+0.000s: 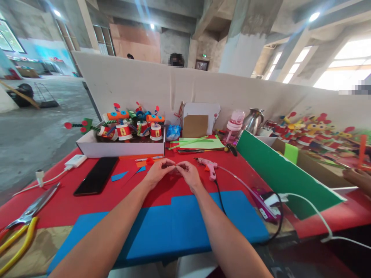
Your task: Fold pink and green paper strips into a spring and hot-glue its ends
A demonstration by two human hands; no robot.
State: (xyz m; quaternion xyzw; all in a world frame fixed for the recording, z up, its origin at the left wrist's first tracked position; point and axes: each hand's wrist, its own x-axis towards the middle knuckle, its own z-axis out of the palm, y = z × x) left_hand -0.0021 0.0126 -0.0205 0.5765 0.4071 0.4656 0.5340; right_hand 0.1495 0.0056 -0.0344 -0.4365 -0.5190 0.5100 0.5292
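My left hand and my right hand meet over the red table cover. Thumb and forefinger of each are pinched together on something tiny between them, too small to name. Left of my left hand lie blue paper scraps, an orange scrap, a small red piece and a pen. A pink glue gun rests just right of my right hand. Blue sheets lie under my forearms.
A white box holds several paper-cup figures. A black phone and large scissors lie left. Green strips sit behind my hands. A green panel and purple power strip stand right, near another person's hand.
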